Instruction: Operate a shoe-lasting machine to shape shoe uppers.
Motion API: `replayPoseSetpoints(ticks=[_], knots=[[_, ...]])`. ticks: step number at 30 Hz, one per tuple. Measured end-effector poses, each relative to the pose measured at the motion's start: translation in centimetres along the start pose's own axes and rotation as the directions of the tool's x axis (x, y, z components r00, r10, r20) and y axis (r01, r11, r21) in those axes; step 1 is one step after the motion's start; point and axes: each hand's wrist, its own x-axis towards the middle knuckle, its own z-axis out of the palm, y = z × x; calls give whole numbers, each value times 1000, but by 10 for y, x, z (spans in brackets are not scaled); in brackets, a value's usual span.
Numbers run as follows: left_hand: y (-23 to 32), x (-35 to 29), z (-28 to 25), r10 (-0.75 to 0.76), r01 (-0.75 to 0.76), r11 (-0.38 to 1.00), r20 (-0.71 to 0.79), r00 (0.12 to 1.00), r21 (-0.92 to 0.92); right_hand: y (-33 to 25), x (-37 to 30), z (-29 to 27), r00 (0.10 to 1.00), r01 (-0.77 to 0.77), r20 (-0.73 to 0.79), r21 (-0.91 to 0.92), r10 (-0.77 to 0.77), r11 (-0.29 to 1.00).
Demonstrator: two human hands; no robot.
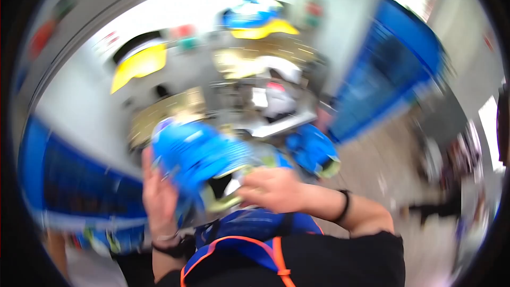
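Observation:
A blue cap-like piece [199, 149] with a yellow-green edge and a dark opening is in front of me, smeared by motion. My right hand [273, 188] has its fingers curled on the near right edge of this cap. My left hand [160, 196] is upright along the cap's left side, fingers stretched out and blurred; whether it presses on the fabric is hard to see. To the right, beyond my right hand, hangs or lies another blue cap [313, 151] with a yellow-green edge.
Beyond the work stand machines with golden plates [228, 64]. A yellow-brimmed cap [139, 64] and a blue cap with yellow brim [257, 18] sit at the back. Blue panels [380, 69] flank both sides. Further blue pieces [114, 239] lie at lower left.

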Motion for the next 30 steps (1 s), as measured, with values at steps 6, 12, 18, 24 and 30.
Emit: replayPoseSetpoints(ticks=[6, 12, 18, 24, 30], knots=[[13, -32, -25, -1, -11, 975, -57, 998, -221, 45, 109, -4, 969, 247, 41, -125, -244, 961], [21, -71, -61, 9, -33, 972, -104, 995, -231, 103, 230, 55, 978, 182, -77, -131, -193, 975], [38, -101, -90, 31, -87, 976, -266, 963, -202, 162, 302, 110, 983, -160, 58, -217, 177, 963], [45, -102, -101, 5, -59, 979, -270, 963, -194, 168, 334, 154, 949, -295, -151, -97, 279, 951], [48, -96, -115, -37, 6, 987, -188, 981, -164, 119, 236, 163, 852, -376, -487, -313, 192, 872]])
